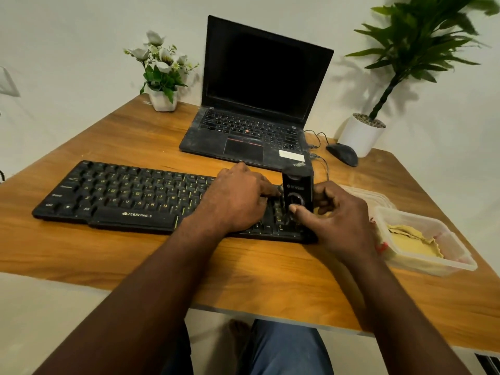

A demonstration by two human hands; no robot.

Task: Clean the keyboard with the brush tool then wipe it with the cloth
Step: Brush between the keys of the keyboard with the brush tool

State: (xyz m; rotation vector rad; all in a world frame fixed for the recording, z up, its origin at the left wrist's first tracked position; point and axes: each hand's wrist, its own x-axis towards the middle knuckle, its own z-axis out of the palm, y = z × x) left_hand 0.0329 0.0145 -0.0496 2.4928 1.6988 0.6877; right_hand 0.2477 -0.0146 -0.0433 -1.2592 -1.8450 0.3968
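Note:
A black Zebronics keyboard (127, 197) lies across the wooden table (135, 255). Over its right end stands a black block-shaped brush tool (297, 190), upright on the keys. My right hand (335, 220) grips the tool, thumb on its near face and fingers round its right side. My left hand (238, 198) lies on the keys just left of the tool, its fingers stretched toward the tool's base. A yellow cloth (411, 239) sits in a clear plastic container (433, 266) to the right of the keyboard.
An open black laptop (254, 104) stands behind the keyboard, with a wired mouse (342, 154) to its right. A small white flower pot (162, 100) is at the back left, a tall potted plant (362, 133) at the back right. A clear lid (373, 197) lies behind the container.

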